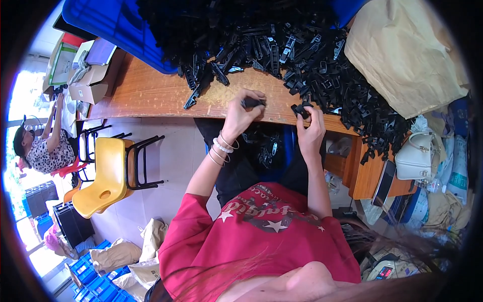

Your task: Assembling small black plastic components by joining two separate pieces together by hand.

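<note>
A person in a red printed T-shirt [282, 216] works at a worn wooden table [146, 95], the left hand [238, 115] curled closed around a black plastic part [253, 102] at the table's near edge. To its right, the right hand [312, 128] pinches a small black plastic piece [301, 109] between thumb and fingers. Beyond both hands, a heap of black plastic components [322, 75] spreads between a blue bin [110, 30] and a brown paper bag [407, 55]. Well off to the left are a yellow chair [103, 176] and a co-worker in a spotted top [50, 153].
</note>
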### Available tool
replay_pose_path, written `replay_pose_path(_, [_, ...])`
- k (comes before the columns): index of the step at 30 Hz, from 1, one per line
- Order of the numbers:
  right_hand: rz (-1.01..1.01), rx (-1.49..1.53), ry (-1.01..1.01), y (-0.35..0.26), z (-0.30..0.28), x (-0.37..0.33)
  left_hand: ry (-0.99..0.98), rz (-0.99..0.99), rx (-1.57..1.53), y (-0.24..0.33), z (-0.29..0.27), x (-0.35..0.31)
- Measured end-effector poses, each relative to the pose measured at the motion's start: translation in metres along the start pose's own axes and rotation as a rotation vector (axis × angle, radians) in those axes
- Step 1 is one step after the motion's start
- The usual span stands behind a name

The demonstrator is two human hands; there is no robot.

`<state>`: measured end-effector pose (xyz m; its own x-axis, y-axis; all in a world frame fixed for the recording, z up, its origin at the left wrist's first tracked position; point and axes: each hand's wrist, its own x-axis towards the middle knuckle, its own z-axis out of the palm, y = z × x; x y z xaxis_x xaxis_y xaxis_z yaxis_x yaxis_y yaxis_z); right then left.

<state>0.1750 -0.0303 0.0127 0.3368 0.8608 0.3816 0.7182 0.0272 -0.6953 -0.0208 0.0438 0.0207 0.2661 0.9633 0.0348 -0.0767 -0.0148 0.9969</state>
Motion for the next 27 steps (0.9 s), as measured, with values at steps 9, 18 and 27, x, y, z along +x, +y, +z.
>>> replay_pose_path(9, [-0.064, 0.213, -0.025, -0.003, -0.011, -0.009, -0.116, 0.177, 0.577, -0.001, -0.018, 0.001])
replay_pose_path(18, [-0.067, 0.302, -0.207, -0.015, 0.008, -0.003, -0.252, 0.344, 0.642, 0.000, -0.028, 0.005])
replay_pose_path(27, [-0.094, 0.328, -0.296, -0.028, 0.022, 0.004, -0.304, 0.396, 0.627, -0.001, -0.025, 0.005])
